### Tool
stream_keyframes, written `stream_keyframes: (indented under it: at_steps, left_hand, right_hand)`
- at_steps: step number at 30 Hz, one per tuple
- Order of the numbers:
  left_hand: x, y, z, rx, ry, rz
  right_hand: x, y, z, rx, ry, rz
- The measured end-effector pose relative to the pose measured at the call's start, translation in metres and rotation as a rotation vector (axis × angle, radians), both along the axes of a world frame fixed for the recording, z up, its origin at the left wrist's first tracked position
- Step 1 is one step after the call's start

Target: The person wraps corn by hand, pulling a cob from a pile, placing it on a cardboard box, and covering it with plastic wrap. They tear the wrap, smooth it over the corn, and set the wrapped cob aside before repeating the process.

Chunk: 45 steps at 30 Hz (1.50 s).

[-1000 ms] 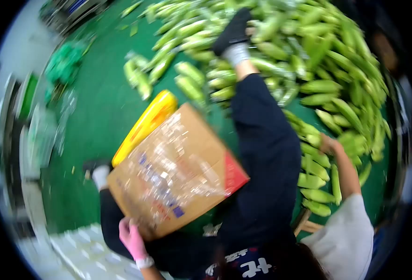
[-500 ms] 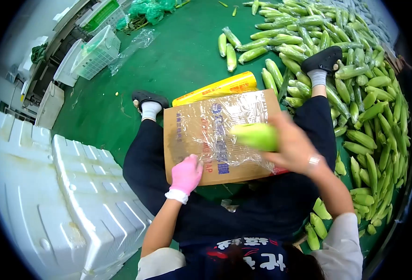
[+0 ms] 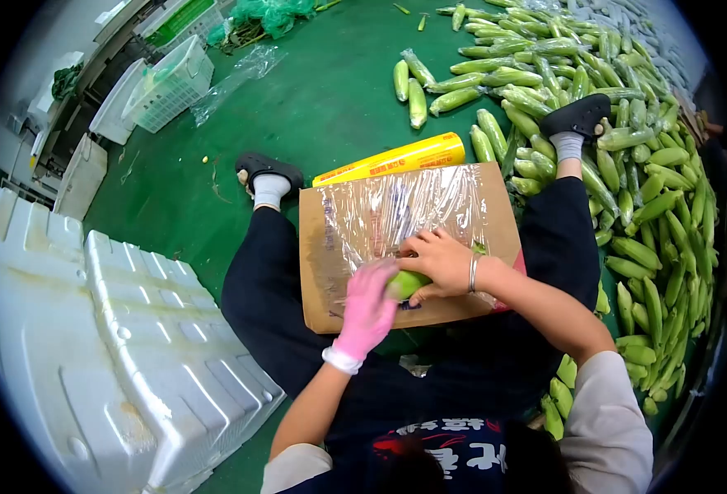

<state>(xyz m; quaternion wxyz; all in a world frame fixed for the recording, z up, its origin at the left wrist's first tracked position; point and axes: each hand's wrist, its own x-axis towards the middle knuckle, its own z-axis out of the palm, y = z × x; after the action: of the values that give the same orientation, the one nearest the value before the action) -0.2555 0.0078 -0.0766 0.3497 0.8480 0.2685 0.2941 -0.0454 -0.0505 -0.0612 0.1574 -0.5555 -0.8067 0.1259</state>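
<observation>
A flat cardboard box [image 3: 437, 313] lies across my lap with a sheet of clear plastic wrap [image 3: 380, 214] spread over it. An ear of green corn [image 3: 406, 283] rests on the wrap near the box's front edge. My left hand [image 3: 369, 309], in a pink glove, grips its near end. My right hand [image 3: 437, 259], bare with a bracelet, covers its far end. A yellow roll of wrap [image 3: 392, 158] lies just beyond the box.
A large pile of green corn ears [image 3: 627, 165] covers the green floor [image 3: 314, 107] to the right and beyond my feet. White foam boxes [image 3: 91, 329] stand at my left. White baskets [image 3: 165, 82] and green netting [image 3: 264, 16] sit at the far left.
My right hand brought the corn ear down onto the wrap. My left hand moved from the box's edge onto the ear. Earlier, the right hand reached into the pile.
</observation>
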Motion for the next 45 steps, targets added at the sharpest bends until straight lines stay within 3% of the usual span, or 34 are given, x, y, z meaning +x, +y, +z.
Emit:
stream_keyframes:
  at_steps: [1,3,5,9,11,13,14,16,17,18,19,21,23,25,27,30,31,33,34,37,39,41,42,43,45]
  left_hand:
    - [0.011,0.006,0.003,0.347,0.174,-0.066]
    - [0.02,0.017,0.005,0.369,0.279,-0.113]
    - [0.024,0.028,0.005,0.384,0.389,-0.155]
    - [0.024,0.047,0.004,0.473,0.406,-0.273]
    - [0.014,0.043,0.007,0.377,0.4,-0.321]
    - [0.0,0.027,0.018,0.323,0.381,-0.333]
    - [-0.007,0.016,0.023,0.29,0.389,-0.368]
    - [-0.022,0.003,0.025,0.182,0.438,-0.462]
    - [-0.03,-0.003,0.023,0.095,0.482,-0.523]
    - [-0.034,-0.007,0.024,0.07,0.561,-0.548]
    - [-0.035,-0.01,0.022,0.067,0.571,-0.548]
    - [-0.035,-0.017,0.017,0.044,0.487,-0.287]
    - [-0.015,-0.01,0.027,0.163,0.466,-0.163]
    - [0.005,0.001,0.026,0.534,0.395,-0.137]
    - [0.028,0.026,-0.013,0.527,0.384,-0.092]
    - [0.036,0.029,-0.008,0.456,0.36,-0.172]
    - [0.034,0.022,-0.003,0.372,0.373,-0.215]
    - [0.031,-0.001,0.008,0.335,0.297,-0.22]
    - [0.028,-0.01,0.012,0.19,0.397,-0.239]
    - [0.022,-0.038,0.025,-0.256,0.67,-0.228]
    - [0.007,-0.068,-0.003,-0.705,0.504,-0.181]
    - [0.002,-0.1,0.014,-1.037,0.541,-0.09]
    - [0.001,-0.115,0.019,-1.104,0.431,-0.041]
    - [-0.003,-0.121,0.022,-1.16,0.498,-0.03]
    - [-0.025,-0.133,0.005,-1.005,0.689,-0.222]
  right_hand:
    - [0.002,-0.001,0.002,0.113,-0.034,-0.06]
    - [-0.007,-0.038,-0.004,0.232,0.155,-0.438]
    - [-0.016,-0.083,0.002,0.206,0.177,-0.628]
    - [0.028,-0.12,-0.045,0.324,-0.077,-0.69]
    - [0.062,-0.114,-0.036,0.274,0.464,-0.995]
    - [0.079,-0.101,-0.011,0.044,1.338,-1.145]
    - [0.072,-0.098,-0.01,0.025,1.459,-1.122]
    - [0.03,-0.103,-0.002,-0.08,1.11,-1.064]
    - [0.004,-0.111,-0.01,-0.022,0.892,-0.86]
    - [-0.025,-0.113,0.015,-0.143,0.646,-0.707]
    - [-0.044,-0.112,0.001,0.03,0.345,-0.502]
    - [-0.036,-0.102,-0.019,0.016,0.185,-0.479]
    - [-0.014,-0.058,-0.014,0.27,-0.04,-0.618]
    - [0.014,-0.005,-0.021,0.168,-0.118,-0.552]
    - [0.025,0.056,-0.018,-0.623,0.583,-0.067]
    - [0.03,0.049,-0.026,-0.738,0.701,0.0]
    - [0.028,0.043,-0.03,-0.745,0.713,-0.009]
    - [0.03,0.032,-0.034,-0.758,0.497,0.326]
    - [0.025,0.014,-0.04,-0.639,0.33,0.268]
    - [0.014,-0.013,-0.035,-0.5,0.243,0.154]
    - [0.011,-0.019,-0.044,-0.463,0.245,0.104]
    - [0.007,-0.025,-0.052,-0.293,0.269,0.085]
    - [0.004,-0.029,-0.056,-0.222,0.263,0.059]
    - [0.001,-0.033,-0.058,-0.221,0.269,0.037]
    - [-0.002,-0.039,-0.062,-0.091,0.151,0.038]
